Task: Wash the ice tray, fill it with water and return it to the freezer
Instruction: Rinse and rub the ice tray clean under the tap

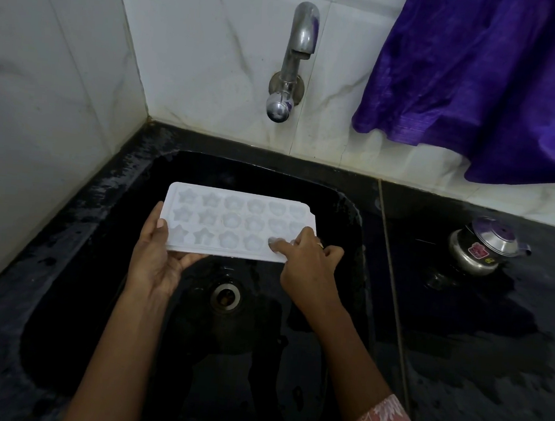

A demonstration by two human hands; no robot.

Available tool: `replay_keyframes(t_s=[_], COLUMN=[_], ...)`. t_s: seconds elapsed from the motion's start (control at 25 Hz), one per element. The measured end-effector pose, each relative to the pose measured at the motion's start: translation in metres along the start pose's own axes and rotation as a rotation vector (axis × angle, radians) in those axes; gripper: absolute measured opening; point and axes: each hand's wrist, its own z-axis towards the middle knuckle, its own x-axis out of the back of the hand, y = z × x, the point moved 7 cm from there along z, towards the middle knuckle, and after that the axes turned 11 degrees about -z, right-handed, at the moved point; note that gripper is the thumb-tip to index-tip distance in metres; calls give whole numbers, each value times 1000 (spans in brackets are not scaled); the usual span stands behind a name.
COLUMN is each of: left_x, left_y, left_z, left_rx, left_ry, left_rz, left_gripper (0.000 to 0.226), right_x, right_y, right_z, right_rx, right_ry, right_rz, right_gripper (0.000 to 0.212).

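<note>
A white ice tray with star and flower shaped moulds is held level over the black sink. My left hand grips its near left corner from below, thumb on the rim. My right hand rests on the tray's near right corner, with a finger pressed into one mould. The steel tap on the tiled wall stands above the tray, and no water runs from it.
The drain lies below the tray. A small steel pot with a lid stands on the wet black counter at right. A purple cloth hangs over the wall at upper right. White tiled walls close in the left and back.
</note>
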Motion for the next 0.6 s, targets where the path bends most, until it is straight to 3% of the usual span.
replay_keyframes(t_s=[0.6], left_x=[0], left_y=[0], left_z=[-2], left_rx=[8], left_ry=[8], left_rz=[-9], left_gripper=[33], right_x=[-2], right_y=[4], right_z=[-3], right_rx=[-2], right_ry=[50], right_rz=[16], right_gripper=[53])
